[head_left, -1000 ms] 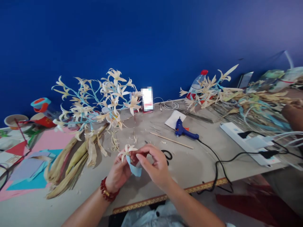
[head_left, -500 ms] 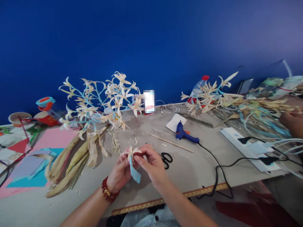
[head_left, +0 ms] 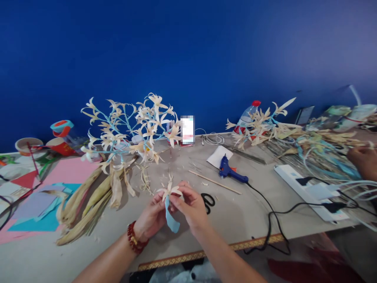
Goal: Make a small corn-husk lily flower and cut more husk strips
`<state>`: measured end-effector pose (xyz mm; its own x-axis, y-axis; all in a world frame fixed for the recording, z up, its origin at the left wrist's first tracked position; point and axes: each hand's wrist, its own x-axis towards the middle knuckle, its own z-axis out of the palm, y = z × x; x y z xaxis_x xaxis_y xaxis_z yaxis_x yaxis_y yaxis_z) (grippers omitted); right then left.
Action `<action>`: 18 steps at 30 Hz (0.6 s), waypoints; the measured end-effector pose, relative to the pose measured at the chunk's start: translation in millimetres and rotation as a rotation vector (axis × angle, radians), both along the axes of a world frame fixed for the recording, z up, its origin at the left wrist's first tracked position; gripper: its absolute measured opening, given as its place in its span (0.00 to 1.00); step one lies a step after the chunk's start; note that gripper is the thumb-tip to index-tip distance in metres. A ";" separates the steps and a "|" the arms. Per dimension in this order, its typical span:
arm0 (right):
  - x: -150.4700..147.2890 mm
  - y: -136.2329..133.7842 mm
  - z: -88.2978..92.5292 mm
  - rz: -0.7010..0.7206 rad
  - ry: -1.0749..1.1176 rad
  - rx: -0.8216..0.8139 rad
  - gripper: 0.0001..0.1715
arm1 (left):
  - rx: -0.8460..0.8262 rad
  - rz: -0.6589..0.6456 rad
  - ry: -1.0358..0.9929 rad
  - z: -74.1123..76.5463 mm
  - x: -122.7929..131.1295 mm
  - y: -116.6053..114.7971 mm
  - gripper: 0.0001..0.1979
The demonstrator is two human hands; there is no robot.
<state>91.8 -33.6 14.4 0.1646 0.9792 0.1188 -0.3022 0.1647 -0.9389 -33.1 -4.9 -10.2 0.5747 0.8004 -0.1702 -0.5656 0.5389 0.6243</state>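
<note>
My left hand (head_left: 150,218) is closed on a small cream flower (head_left: 170,191) that looks made of dried husk. From the flower's base hangs a light-blue strip (head_left: 172,222). My right hand (head_left: 192,206) pinches at that base, where the strip meets the petals; its fingertips partly hide the join. Just right of my right hand lie black scissor handles (head_left: 208,203), partly covered by it. Beyond both hands are a wooden stick (head_left: 215,182) and a blue glue gun (head_left: 231,169) resting by a white paper (head_left: 217,156).
Cream flower branches (head_left: 126,129) stand at the back left above dried husks (head_left: 82,208) and coloured paper (head_left: 35,225). A white power strip (head_left: 285,177) with black cords lies right. Another person's hand (head_left: 363,159) is at the far right, near a pile of stems (head_left: 321,143).
The flower has tipped so its petals show more openly, and the blue strip hangs slightly further right. Both hands keep their hold. The view has shifted slightly.
</note>
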 end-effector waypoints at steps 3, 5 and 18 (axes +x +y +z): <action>-0.5 1.0 0.4 0.021 0.083 -0.056 0.14 | -0.024 -0.044 -0.043 4.0 1.6 0.0 0.08; 0.1 1.5 0.5 -0.001 0.063 -0.057 0.14 | -0.042 -0.058 -0.061 6.7 2.0 -0.1 0.07; 93.9 -8.4 -1.7 -0.215 -0.996 0.181 0.11 | 0.210 -0.039 0.037 7.0 0.7 -2.8 0.10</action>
